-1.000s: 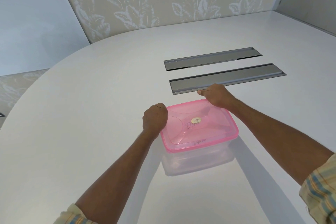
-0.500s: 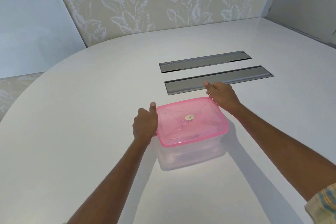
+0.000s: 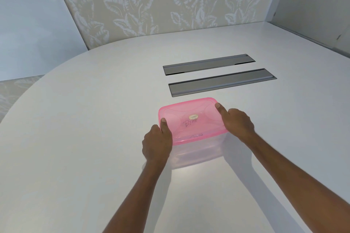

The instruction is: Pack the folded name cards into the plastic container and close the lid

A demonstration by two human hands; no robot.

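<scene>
A clear plastic container [image 3: 197, 154] stands on the white table [image 3: 85, 138] with its pink lid [image 3: 189, 119] seated on top. The lid bears a small round sticker and handwriting. My left hand [image 3: 158, 143] grips the lid's near-left corner, thumb on top. My right hand [image 3: 236, 124] holds the right edge, with a finger stretched along the rim toward the far-right corner. No name cards show through the cloudy walls.
Two grey recessed cable flaps [image 3: 221, 82] lie in the table just behind the container. A leaf-patterned wall [image 3: 151, 5] rises past the table's curved far edge.
My right hand slid from the lid's far-right corner to its right edge. My left hand shifted from the left side to the near-left corner. The view tilted up.
</scene>
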